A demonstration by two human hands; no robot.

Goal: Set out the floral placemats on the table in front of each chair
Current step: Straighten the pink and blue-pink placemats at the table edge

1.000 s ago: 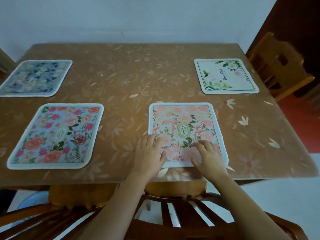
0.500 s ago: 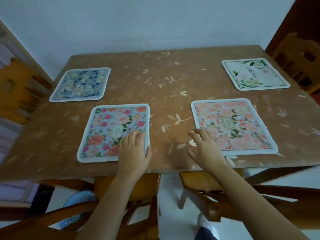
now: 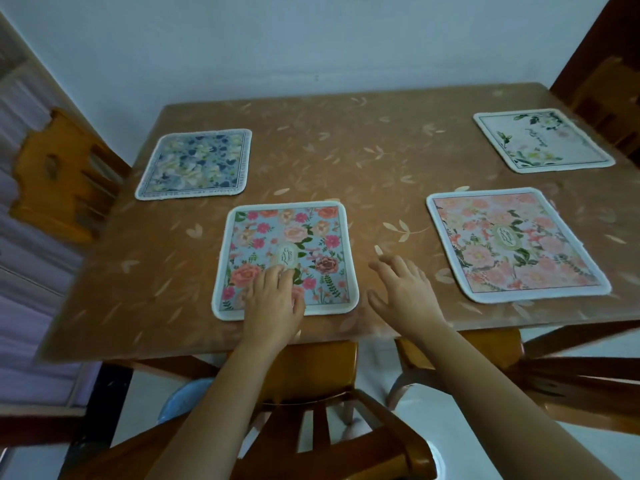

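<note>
left hand (image 3: 273,303) laid flat on blue mat (image 3: 311,233) by table (image 3: 346,161) edge | right hand (image 3: 405,292) held open over gap before pink mat (image 3: 512,244)

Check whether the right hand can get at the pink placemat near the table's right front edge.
Probably yes. The right hand is open and holds nothing, just left of the pink placemat, with only bare table between them.
</note>
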